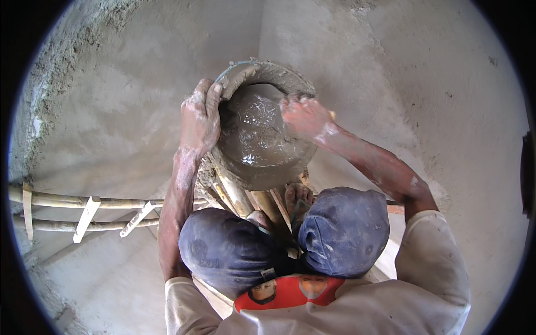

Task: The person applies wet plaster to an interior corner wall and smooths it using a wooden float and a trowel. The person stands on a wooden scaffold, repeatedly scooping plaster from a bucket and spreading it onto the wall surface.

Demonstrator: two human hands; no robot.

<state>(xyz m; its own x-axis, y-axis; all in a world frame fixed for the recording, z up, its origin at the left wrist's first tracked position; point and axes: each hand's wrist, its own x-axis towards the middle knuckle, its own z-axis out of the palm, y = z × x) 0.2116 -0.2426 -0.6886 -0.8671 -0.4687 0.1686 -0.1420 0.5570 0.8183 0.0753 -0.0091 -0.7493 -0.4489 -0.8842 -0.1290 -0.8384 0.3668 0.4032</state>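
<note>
A round bucket [273, 184], caked with grey mortar, stands tilted toward me in front of my knees. Wet, shiny mortar [259, 131] lies inside it. My left hand [202, 114] is closed on the bucket's left rim, thumb along the edge, beside the thin greenish wire handle [234, 63]. Over the right side of the mortar, my right hand [306, 116] is closed in a fist around a tool. Only the yellowish end of its handle [333, 115] shows; its working part is hidden. Both hands and forearms are smeared with mortar.
Plastered grey walls meet in a corner [261, 33] beyond the bucket. Bamboo poles [268, 209] lie under my feet and the bucket. To the left, a bamboo ladder with pale wooden rungs [87, 219] runs across. My bent knees [343, 231] are close to the bucket.
</note>
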